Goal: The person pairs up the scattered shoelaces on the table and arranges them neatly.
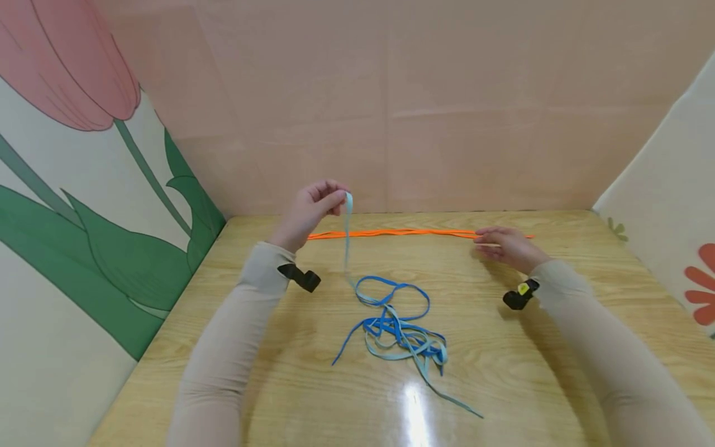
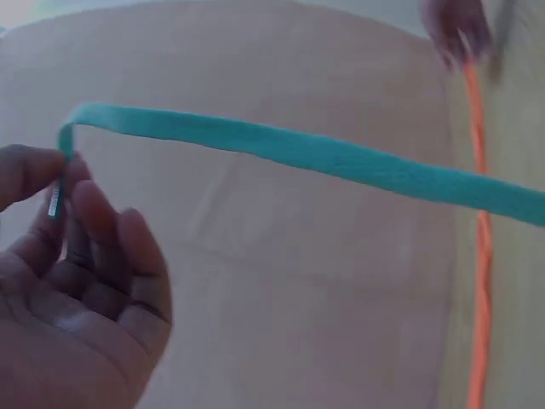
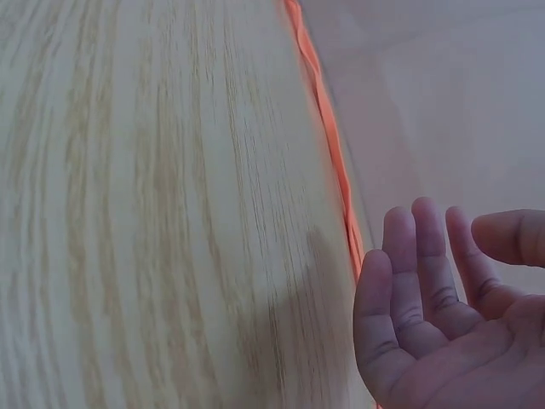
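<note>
My left hand (image 1: 315,208) pinches the tip of a light teal shoelace (image 1: 347,239) between thumb and index finger, raised above the table's back left. In the left wrist view the teal shoelace (image 2: 281,152) bends over at the fingertips and runs off to the right. Its lower length drops to a loose tangle with a blue shoelace (image 1: 429,301) mid-table. Along the back edge stretches an orange shoelace (image 1: 391,233). Over its right part hovers my right hand (image 1: 508,247), fingers loosely bent and apart, nothing held; the right wrist view shows the orange shoelace (image 3: 336,162) beside the fingers.
A wood-grain table (image 1: 313,385) bears all the laces. Behind it rises a pinkish-beige backdrop (image 1: 447,124). Flower-printed panels stand at the left (image 1: 84,248) and right (image 1: 670,205). Each wrist wears a small black camera.
</note>
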### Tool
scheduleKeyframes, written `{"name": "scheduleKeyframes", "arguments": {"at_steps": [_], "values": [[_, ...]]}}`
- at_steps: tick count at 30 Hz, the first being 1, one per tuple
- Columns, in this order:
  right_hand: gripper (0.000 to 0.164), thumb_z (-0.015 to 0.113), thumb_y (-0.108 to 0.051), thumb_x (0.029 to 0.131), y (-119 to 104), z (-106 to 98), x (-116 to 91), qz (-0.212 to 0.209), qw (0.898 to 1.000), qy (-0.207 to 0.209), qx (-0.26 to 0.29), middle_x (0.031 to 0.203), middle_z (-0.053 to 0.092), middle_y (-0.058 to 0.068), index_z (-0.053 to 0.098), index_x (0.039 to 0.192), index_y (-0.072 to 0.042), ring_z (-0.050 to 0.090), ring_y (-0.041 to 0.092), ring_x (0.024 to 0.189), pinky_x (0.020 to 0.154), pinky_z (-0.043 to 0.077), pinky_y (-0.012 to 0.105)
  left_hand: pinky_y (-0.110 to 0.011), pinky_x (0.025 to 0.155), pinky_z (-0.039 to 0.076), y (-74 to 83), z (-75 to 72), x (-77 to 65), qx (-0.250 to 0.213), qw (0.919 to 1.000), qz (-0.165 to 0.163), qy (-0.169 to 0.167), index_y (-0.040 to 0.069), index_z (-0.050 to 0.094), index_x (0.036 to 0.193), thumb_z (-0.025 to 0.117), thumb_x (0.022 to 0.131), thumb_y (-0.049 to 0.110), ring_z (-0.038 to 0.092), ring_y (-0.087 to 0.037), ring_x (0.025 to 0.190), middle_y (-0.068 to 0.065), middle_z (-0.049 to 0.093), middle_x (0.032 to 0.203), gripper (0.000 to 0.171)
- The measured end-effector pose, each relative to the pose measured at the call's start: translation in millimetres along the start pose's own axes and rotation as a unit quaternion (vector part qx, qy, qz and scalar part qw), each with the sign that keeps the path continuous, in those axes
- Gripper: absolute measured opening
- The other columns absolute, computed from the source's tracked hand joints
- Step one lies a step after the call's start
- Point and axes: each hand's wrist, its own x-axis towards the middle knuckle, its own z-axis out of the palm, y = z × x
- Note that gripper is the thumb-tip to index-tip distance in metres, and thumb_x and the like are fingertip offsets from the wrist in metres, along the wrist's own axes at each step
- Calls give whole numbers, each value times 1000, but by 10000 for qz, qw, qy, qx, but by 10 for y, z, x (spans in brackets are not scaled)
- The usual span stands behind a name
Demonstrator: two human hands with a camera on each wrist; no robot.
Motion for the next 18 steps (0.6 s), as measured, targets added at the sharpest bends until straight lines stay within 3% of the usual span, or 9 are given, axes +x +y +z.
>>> {"name": "scheduleKeyframes", "arguments": {"at_steps": [3,6,8,11,13,18], "values": [[24,37,-22,106,-20,75,10,-54,9999,-40,-148,102,64,-15,49,124,-13,64,4,104,91,51,25,-26,73,48,-250,-36,29,1066,9918,-546,-448,6,64,107,57,99,19,52,-16,76,0,59,88,16],[31,40,-20,106,-54,186,17,-99,9993,-89,-361,104,65,-11,46,131,-3,65,6,103,90,52,27,-27,72,47,-470,-54,30,1876,9727,-942,-993,7,63,109,56,99,21,52,-20,77,-3,59,91,19],[38,42,-20,105,-94,297,14,-147,9975,-182,-670,113,65,-2,42,135,4,64,12,107,93,52,30,-27,72,49,-586,-60,21,2246,9599,-1118,-1252,7,63,109,56,100,21,53,-21,78,-6,60,93,19],[44,42,-22,105,-171,511,-8,-223,9920,-463,-1150,127,57,17,38,137,8,60,27,115,98,50,38,-28,73,50,-710,-54,11,2530,9476,-1280,-1475,7,64,109,56,100,21,54,-20,79,-11,61,98,19],[45,42,-23,105,-226,676,-34,-295,9871,-684,-1421,133,50,27,38,137,8,55,37,120,101,47,43,-33,76,51,-767,-42,10,2537,9445,-1361,-1582,7,64,108,55,100,19,54,-21,80,-15,61,102,17],[38,43,-21,104,-337,1098,-84,-468,9746,-1147,-1866,128,53,29,45,132,5,54,43,118,100,46,50,-51,89,50,-851,16,19,2498,9385,-1509,-1843,6,64,106,55,100,15,57,-31,90,-20,62,108,15]]}}
